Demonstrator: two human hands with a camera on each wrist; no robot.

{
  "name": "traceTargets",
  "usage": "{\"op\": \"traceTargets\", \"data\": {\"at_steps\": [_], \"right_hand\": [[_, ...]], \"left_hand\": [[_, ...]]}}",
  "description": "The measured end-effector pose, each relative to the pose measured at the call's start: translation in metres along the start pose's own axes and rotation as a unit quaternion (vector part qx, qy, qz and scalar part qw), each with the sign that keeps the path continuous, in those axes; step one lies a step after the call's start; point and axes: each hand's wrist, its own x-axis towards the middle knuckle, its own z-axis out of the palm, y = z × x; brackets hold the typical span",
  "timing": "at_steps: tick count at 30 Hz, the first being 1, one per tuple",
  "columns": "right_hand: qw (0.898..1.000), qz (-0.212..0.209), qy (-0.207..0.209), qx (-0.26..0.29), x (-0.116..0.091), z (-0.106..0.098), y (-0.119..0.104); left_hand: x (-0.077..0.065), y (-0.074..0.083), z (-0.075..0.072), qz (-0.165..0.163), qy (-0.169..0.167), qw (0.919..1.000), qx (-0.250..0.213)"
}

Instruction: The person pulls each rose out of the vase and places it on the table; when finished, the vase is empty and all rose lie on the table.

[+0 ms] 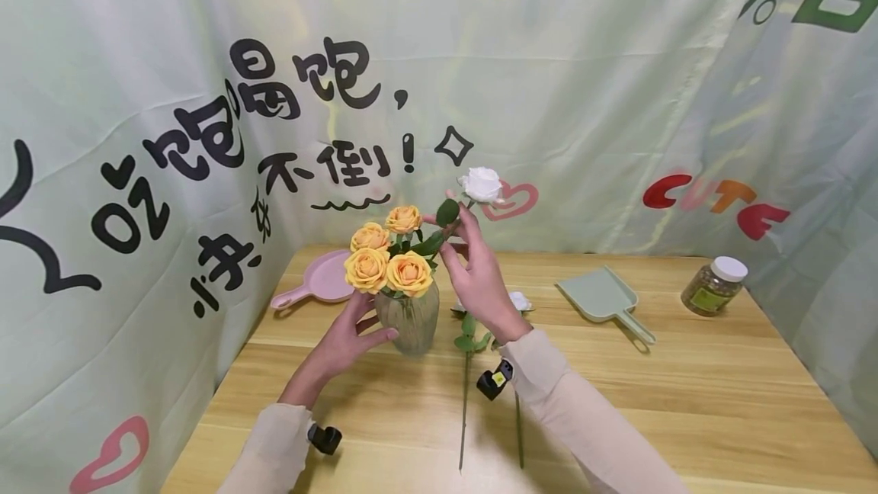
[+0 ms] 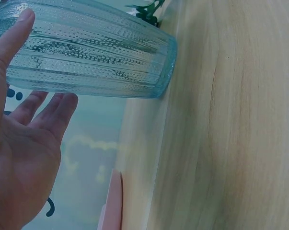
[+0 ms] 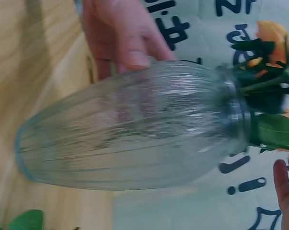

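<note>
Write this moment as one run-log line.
left hand: at vase | right hand: holds white rose | vase: upright, four yellow roses inside | table: two flower stems

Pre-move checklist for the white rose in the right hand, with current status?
1. Right hand has the white rose: ok, stem between thumb and fingers.
2. Vase standing upright: ok.
3. Left hand steadying the vase: cannot tell; thumb and fingers flank it, but grip firmness doesn't show.
4. Yellow roses seated in the vase: ok, four blooms above the rim.
5. White rose's stem end inside the vase: cannot tell, lower stem hidden.
6. Loose stems apart from the vase: ok, two on the table.
</note>
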Motion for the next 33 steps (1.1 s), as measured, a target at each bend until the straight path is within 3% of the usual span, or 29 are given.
{"op": "traceTargets", "data": {"at_steps": [6,11,18,22,27,33], "right_hand": [[0.998,0.001,0.039,0.058,0.008,-0.011,-0.012],[0.992,-0.031,0.080,0.092,0.016,-0.028,-0.021],[0.982,-0.062,0.123,0.126,0.026,-0.067,-0.034],[0.981,-0.070,0.141,0.115,0.021,-0.094,-0.037],[0.989,-0.015,0.118,0.083,0.000,-0.128,-0.030],[0.994,0.080,0.064,-0.021,-0.036,-0.166,-0.008]], "left_hand": [[0.001,0.000,0.000,0.002,-0.004,1.0000,-0.001],[0.001,0.000,0.001,0.005,-0.004,1.0000,-0.003],[-0.001,-0.001,0.000,0.002,-0.004,1.0000,-0.004],[-0.001,-0.002,-0.001,-0.002,-0.001,1.0000,-0.002],[-0.001,-0.002,-0.001,-0.002,0.000,1.0000,-0.003],[-0.001,-0.001,0.000,0.000,-0.003,1.0000,-0.006]]}}
